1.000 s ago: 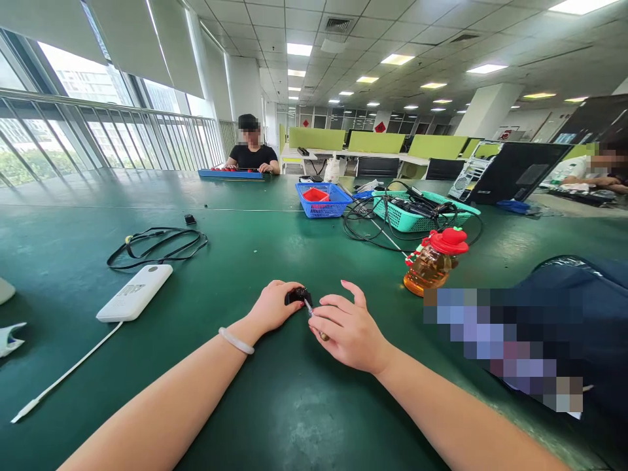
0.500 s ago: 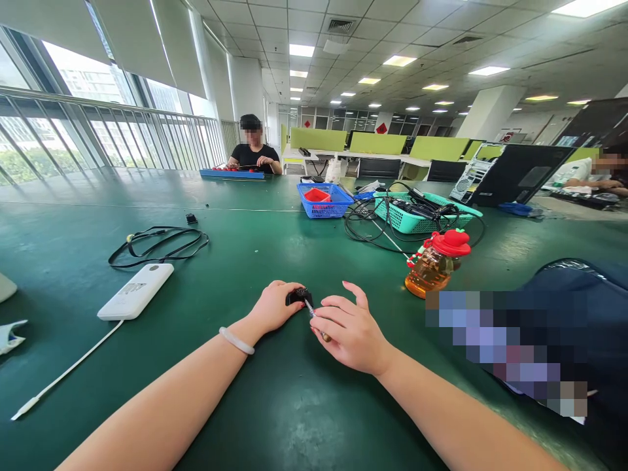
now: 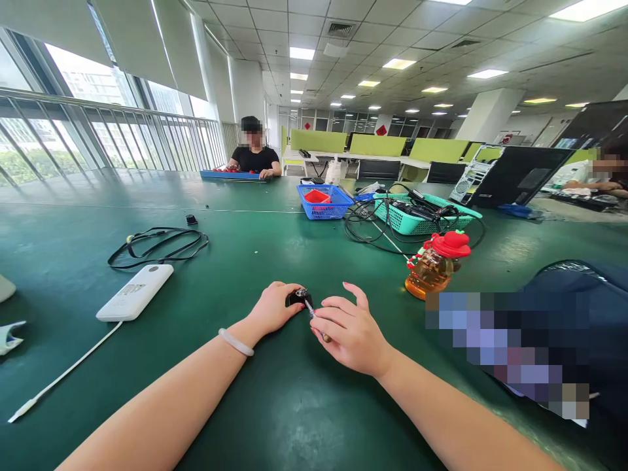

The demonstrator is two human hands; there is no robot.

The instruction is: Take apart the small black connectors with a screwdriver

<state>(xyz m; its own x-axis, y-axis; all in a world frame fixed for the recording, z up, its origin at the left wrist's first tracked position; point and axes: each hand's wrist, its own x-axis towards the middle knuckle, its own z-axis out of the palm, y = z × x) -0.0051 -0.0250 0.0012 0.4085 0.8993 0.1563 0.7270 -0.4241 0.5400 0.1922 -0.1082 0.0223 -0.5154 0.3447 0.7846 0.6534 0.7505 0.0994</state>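
Observation:
My left hand (image 3: 275,307), a pale bangle on its wrist, grips a small black block-like part (image 3: 294,299) on the green table. Some shiny metal shows on top of the part; its exact kind is too small to make out. Between the thumb and fingers of my right hand (image 3: 350,330) is a slim screwdriver (image 3: 310,310) with a metal shaft. Its tip points up and left and meets the black part. The index finger of that hand is raised. My fingers partly hide the screwdriver's handle.
Left on the table lie a white power bank (image 3: 135,292) with a cable and a coiled black cord (image 3: 157,247). A jar of amber drink (image 3: 432,268), a blue basket (image 3: 324,208) and a green basket (image 3: 412,222) stand beyond. Dark fabric (image 3: 554,288) lies right. A person (image 3: 255,157) sits opposite.
My hands hold nearly the same place; the black part looks slightly turned, with more shiny metal showing. The person opposite has lowered a hand to the blue tray's edge.

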